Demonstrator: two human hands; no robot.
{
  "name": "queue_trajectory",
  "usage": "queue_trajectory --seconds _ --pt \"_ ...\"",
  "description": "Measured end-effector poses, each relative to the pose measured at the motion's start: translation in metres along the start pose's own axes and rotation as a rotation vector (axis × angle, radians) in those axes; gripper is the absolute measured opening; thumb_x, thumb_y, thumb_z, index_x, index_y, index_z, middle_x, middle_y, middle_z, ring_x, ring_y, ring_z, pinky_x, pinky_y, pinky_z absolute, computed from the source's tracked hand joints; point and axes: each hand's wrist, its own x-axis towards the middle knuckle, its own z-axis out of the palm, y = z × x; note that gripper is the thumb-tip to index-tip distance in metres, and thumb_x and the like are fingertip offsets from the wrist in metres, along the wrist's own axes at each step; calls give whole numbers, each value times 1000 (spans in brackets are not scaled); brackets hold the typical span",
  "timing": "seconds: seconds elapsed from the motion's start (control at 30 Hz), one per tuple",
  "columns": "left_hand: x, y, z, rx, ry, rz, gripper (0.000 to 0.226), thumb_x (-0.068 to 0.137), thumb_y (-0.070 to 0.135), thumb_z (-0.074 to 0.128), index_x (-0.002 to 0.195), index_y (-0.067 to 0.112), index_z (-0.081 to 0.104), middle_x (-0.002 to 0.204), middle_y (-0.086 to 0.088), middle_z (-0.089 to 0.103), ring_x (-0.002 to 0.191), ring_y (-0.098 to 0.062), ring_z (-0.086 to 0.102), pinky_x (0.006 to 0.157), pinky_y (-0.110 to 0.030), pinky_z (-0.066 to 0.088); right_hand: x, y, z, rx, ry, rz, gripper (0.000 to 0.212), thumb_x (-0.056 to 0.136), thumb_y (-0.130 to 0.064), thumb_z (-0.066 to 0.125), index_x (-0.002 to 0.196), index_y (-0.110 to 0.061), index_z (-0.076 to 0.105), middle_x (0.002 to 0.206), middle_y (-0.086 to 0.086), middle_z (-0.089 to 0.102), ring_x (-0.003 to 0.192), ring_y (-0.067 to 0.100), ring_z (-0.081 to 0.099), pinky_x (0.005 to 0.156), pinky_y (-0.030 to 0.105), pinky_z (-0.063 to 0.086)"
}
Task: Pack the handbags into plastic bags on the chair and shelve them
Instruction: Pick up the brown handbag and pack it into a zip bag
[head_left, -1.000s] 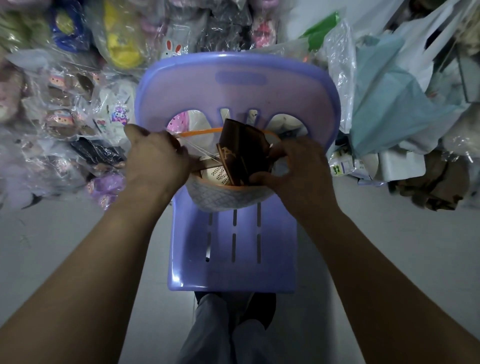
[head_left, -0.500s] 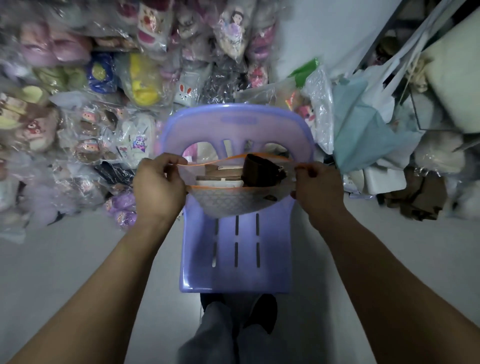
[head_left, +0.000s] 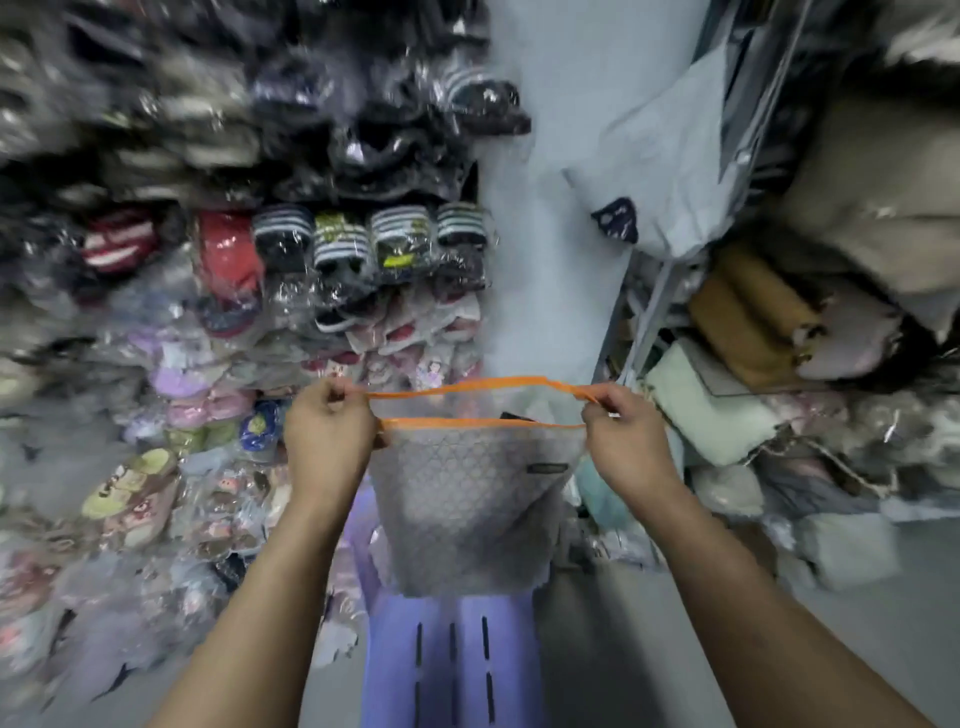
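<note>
A clear plastic bag (head_left: 467, 499) with an orange zip strip along its mouth hangs in the air above the purple chair (head_left: 452, 660). A grey quilted handbag fills the plastic bag, and a dark corner of another item (head_left: 514, 417) shows at the mouth. My left hand (head_left: 327, 441) pinches the left end of the orange strip. My right hand (head_left: 623, 441) pinches the right end. The mouth is held apart between the two hands.
Stacks of slippers wrapped in plastic (head_left: 291, 291) cover the wall on the left. A metal shelf (head_left: 779, 338) with folded cloth bags and bundles stands on the right. A pale wall (head_left: 550, 234) lies straight ahead.
The bagged handbag rose from the chair seat into the air. Both hands went from pushing the dark item in to pulling the strip ends apart. The view tilted up.
</note>
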Motion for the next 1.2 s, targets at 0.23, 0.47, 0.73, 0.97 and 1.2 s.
queue_trajectory --seconds 0.23,0.47,0.73,0.97,1.2 --pt "13 126 8 -352 -85 -81 20 92 1 40 78 11 49 78 -13 54 54 -21 65 55 -33 60 1 -98 -82 153 -167 -140 37 82 -13 78 115 -26 66 93 -1 65 70 3 57 65 16 49" --pt "36 219 17 -352 -150 213 7 80 6 62 86 8 64 71 -1 56 58 -7 57 66 -25 53 22 -155 -122 3 28 -342 23 84 -3 76 99 -18 70 83 3 69 67 7 58 67 17 48" --pt "67 261 19 13 -52 740 21 86 16 66 105 20 74 90 -1 71 79 -13 66 80 -30 53 38 -210 -153 372 234 -311 14 91 -5 70 93 -18 67 80 2 72 64 3 62 66 22 51" --pt "77 294 35 93 -58 663 20 97 30 53 103 18 68 118 -16 54 101 -29 58 99 -39 47 36 -262 -158 339 370 -492 19 97 -4 62 96 -21 52 70 -2 65 56 -2 58 57 16 46" --pt "47 336 47 284 -343 912 47 96 61 40 126 34 64 139 -1 54 132 -32 40 113 -46 29 26 -296 -159 226 366 -532 20 97 -9 63 115 -7 53 82 5 67 56 -6 56 58 11 45"
